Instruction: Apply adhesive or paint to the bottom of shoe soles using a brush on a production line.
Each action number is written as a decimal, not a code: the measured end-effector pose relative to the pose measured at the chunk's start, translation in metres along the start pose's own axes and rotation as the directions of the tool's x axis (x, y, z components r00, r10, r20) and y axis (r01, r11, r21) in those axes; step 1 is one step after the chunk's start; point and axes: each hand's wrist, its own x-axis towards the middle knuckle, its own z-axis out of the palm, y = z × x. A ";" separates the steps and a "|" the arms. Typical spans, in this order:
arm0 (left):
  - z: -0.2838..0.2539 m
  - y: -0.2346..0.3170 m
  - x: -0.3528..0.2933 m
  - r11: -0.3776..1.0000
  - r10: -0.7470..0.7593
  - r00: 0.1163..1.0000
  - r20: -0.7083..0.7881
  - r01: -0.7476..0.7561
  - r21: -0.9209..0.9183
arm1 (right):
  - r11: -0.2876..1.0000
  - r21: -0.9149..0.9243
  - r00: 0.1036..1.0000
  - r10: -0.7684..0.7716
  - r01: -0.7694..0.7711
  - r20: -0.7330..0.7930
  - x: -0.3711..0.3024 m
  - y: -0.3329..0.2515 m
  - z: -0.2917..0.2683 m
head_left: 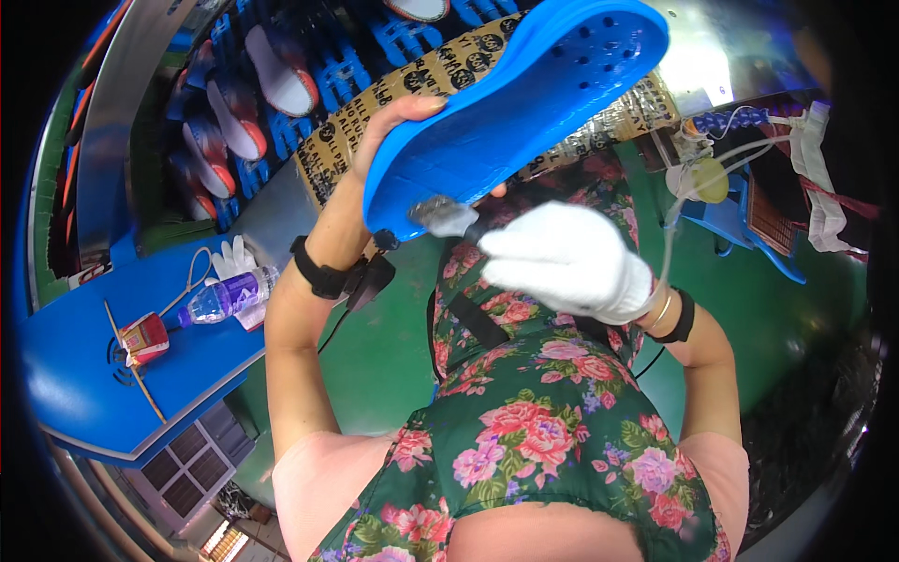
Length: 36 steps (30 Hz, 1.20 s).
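My bare left hand [398, 117] grips the edge of a big blue shoe sole [496, 131], thumb on the near side, a fingertip showing under its lower edge. The sole is tilted, with small round dark holes at its wider end and a glossy, wet-looking face. In a white knit glove, my right hand [567, 262] is closed round a brush [438, 215], whose handle is mostly hidden by the fingers. The slightly blurred bristles are at the sole's narrower lower end and appear to touch it.
Pale and red soles [281, 70] sit on blue racks at the upper left. Tape-covered cardboard [342, 140] edges the work area behind the sole. On a blue table [70, 347] lie a bottle [225, 295], a red cup [143, 339], a stick and a glove. A clear hose [670, 225] hangs at right.
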 end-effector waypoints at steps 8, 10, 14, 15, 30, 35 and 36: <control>-0.009 -0.008 -0.007 0.991 0.054 0.997 0.064 -0.046 -0.126 | 0.886 0.388 0.911 0.354 -0.254 -0.213 0.017 -0.004 0.005; -0.023 -0.006 0.000 0.994 0.082 0.992 0.100 -0.073 -0.087 | 0.897 0.364 0.914 0.343 -0.251 -0.215 0.020 -0.004 0.016; -0.018 -0.008 0.013 0.985 0.173 0.985 0.023 -0.174 0.021 | 0.722 0.602 0.866 0.491 -0.342 -0.097 0.010 -0.015 0.026; -0.018 -0.010 0.015 0.977 0.212 0.977 0.027 -0.213 0.013 | 0.673 0.652 0.832 0.543 -0.349 -0.115 0.011 -0.014 0.023; -0.028 -0.045 0.028 0.935 0.237 0.955 0.179 -0.174 -0.309 | 0.877 0.330 0.843 0.448 -0.349 -0.298 0.029 0.044 -0.052; -0.012 -0.065 0.026 0.922 0.229 0.950 0.212 -0.141 -0.361 | 0.933 -0.316 0.894 0.014 -0.173 -0.447 0.050 0.084 -0.092; -0.013 -0.063 0.025 0.914 0.233 0.954 0.190 -0.149 -0.376 | 0.915 -0.379 0.918 -0.024 -0.140 -0.396 0.056 0.078 -0.088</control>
